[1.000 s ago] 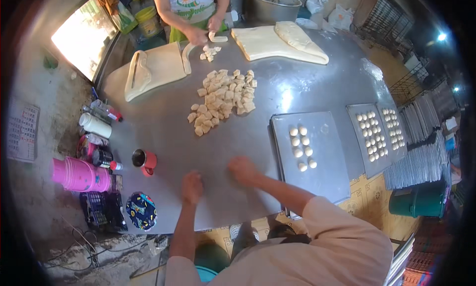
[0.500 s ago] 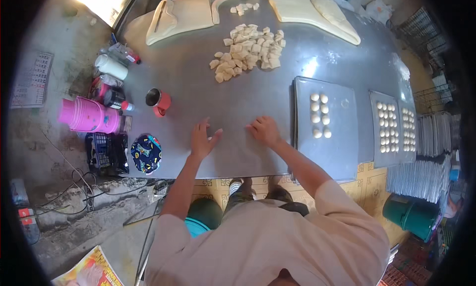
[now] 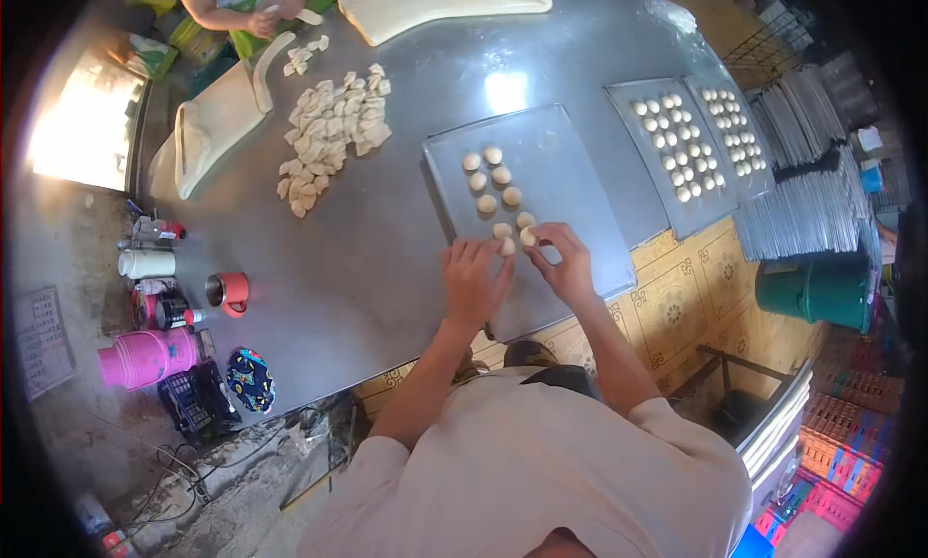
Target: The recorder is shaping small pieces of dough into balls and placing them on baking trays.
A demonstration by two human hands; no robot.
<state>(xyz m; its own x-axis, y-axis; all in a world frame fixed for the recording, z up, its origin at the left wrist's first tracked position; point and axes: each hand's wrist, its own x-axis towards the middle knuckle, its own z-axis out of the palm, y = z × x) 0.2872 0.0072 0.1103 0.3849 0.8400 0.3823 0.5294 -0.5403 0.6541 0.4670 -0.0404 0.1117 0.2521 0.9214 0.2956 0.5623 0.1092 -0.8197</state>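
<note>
A metal tray (image 3: 570, 181) lies near the table's front edge, bearing two columns of small, round, pale dough balls (image 3: 486, 203). My left hand (image 3: 471, 279) reaches over the tray's left edge, fingertips closed on a dough ball (image 3: 507, 248) at the near end of the left column. Beside it, my right hand (image 3: 565, 263) pinches another dough ball (image 3: 528, 237) at the near end of the right column. Both balls are low at the tray surface; whether they rest on it I cannot tell. A heap of cut dough pieces (image 3: 333, 128) lies farther left on the table.
Two more trays (image 3: 662, 147) of dough balls sit at the right. Folded dough slabs (image 3: 435, 7) lie at the back and far left. A red mug (image 3: 232, 292) and a patterned cloth item (image 3: 251, 381) stand left. A co-worker's hands (image 3: 263, 22) hold dough at the back.
My view has turned right. Both hands have moved from the bare tabletop to the tray, each now with a dough ball at the near end of a column. A co-worker has come into view.
</note>
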